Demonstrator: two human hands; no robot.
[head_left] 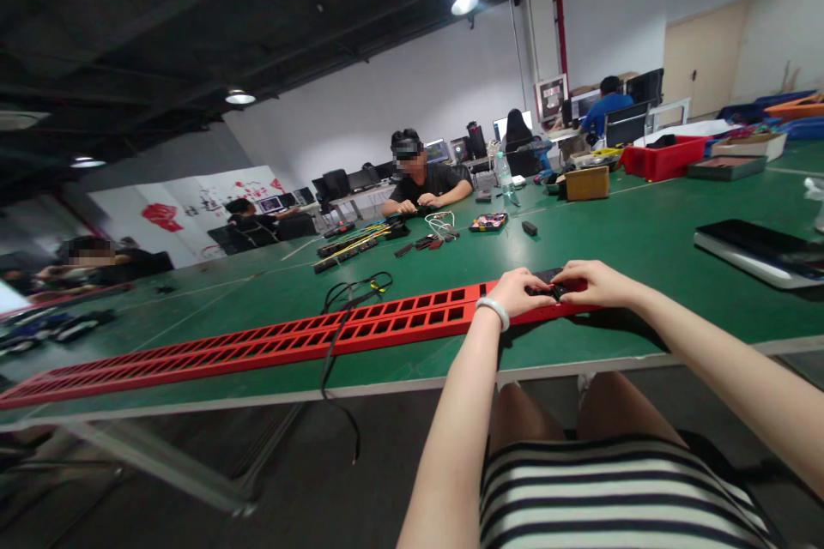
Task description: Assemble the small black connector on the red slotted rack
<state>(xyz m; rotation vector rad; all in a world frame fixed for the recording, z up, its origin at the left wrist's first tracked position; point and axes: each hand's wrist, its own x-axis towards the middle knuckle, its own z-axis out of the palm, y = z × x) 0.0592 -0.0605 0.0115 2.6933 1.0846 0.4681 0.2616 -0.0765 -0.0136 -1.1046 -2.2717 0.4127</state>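
A long red frame point(399, 323) with two rows of rectangular slots runs along the front edge of the green table. At its right end, my left hand point(513, 293) bears a pale bracelet and has thumb and fingers closed on a small black part point(548, 292). My right hand point(593, 283) meets it from the other side, its bent fingers pinched on the same black part. Fingers cover much of that part, so its exact kind cannot be told. A thin black cable point(330, 353) lies across the frame and hangs over the table edge.
A black-and-white flat device point(763, 250) lies at the right. Farther back are a red bin point(664, 159), a brown box point(587, 184), a water bottle point(504, 176), a small parts tray point(488, 222) and black strips point(348, 254) with wires. A co-worker point(425, 184) sits opposite.
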